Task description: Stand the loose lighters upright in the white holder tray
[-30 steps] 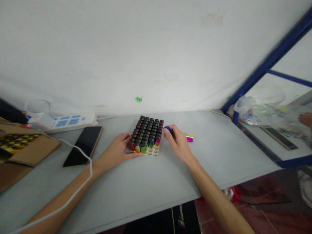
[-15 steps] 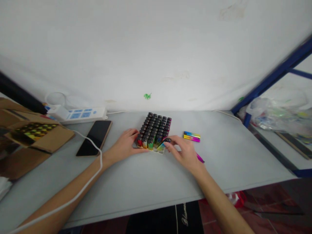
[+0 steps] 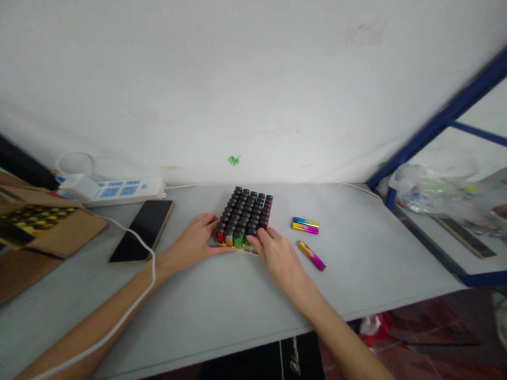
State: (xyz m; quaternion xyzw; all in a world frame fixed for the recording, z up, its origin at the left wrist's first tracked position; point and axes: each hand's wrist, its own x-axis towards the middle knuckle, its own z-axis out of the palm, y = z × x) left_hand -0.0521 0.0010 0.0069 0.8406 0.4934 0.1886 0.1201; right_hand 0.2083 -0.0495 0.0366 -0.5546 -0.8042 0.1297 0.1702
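Observation:
Rows of upright lighters [image 3: 245,211] with black tops and coloured bodies stand packed in a clear tray [image 3: 249,250]. My left hand [image 3: 198,237] holds the tray's left side, thumb along the front edge and fingers at the left side. At the front right corner, my right hand [image 3: 275,253] has its fingers closed on a lighter top among the front row; the lighter is mostly hidden. Two lighters [image 3: 305,225] lie side by side to the right, and a yellow and purple lighter [image 3: 312,256] lies nearer the front.
A black phone [image 3: 142,230], a white power strip [image 3: 122,191] and an open cardboard box [image 3: 85,232] of more lighters are at the left. A white cable [image 3: 134,301] crosses over my left forearm. Plastic bags [image 3: 420,187] lie at the right behind a blue frame [image 3: 447,121].
My right hand has moved left and brought its tilted lighter into the front row. The yellow and purple lighter, mostly covered before, is now uncovered. The camera view has shifted slightly.

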